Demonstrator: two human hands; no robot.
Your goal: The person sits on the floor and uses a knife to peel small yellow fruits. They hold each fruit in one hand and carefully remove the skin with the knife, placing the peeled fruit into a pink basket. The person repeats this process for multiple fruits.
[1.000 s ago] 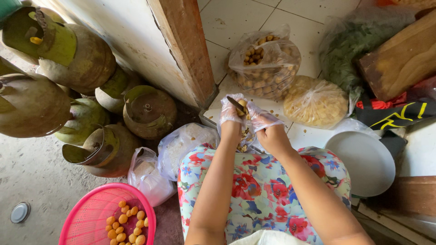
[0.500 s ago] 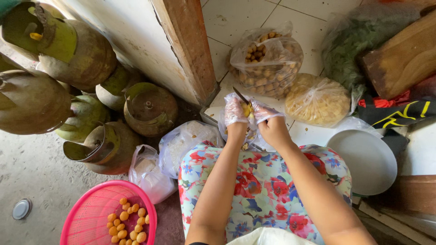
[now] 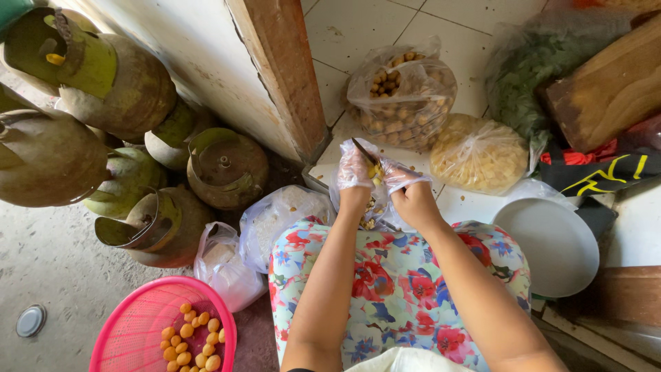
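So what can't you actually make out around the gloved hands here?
Head view only:
- Small yellow piece between the left hand and right hand: mostly covered by clear plastic gloves.
- Dark knife blade: handle hidden in the grip.
- Pink plastic basket: cut off by the bottom edge.

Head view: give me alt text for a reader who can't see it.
Seen from above, a person's left hand and right hand, in clear plastic gloves, work a small knife on a little yellow fruit over a floral-clothed lap. A pink basket of yellow fruits sits lower left, green gas cylinders beyond.
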